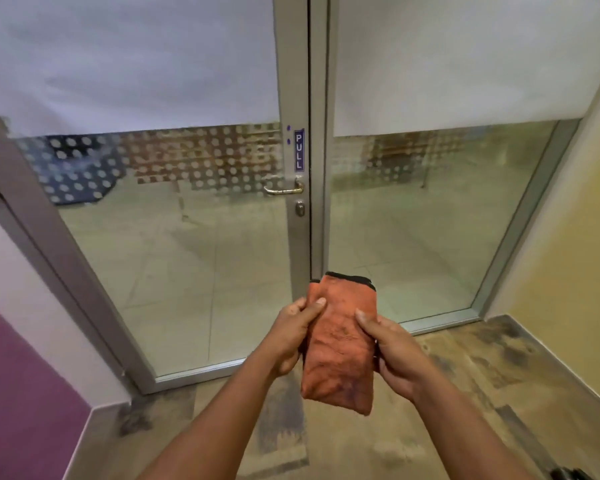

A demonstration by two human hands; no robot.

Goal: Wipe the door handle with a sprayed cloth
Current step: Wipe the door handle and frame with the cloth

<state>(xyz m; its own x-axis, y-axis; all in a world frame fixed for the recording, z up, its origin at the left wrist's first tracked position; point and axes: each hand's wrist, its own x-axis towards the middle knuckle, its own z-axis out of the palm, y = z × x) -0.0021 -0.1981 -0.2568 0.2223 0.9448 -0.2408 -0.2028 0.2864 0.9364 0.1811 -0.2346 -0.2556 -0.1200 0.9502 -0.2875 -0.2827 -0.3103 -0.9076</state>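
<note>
A folded orange cloth (340, 344) with a black edge is held in front of me, low in the middle of the view. My left hand (291, 336) grips its left side with the thumb on top. My right hand (390, 344) grips its right side the same way. The metal door handle (283, 189) is a lever on the grey frame of the left glass door, well above and beyond the cloth. A keyhole (300, 208) sits just under it. No spray bottle is in view.
Two glass doors (194, 258) in grey frames stand shut ahead, with white blinds over their upper halves and a "PULL" sign (299, 149) above the handle. A purple-and-white wall (21, 358) is at left, a yellow wall (568, 244) at right. The floor (482, 393) is wood-patterned.
</note>
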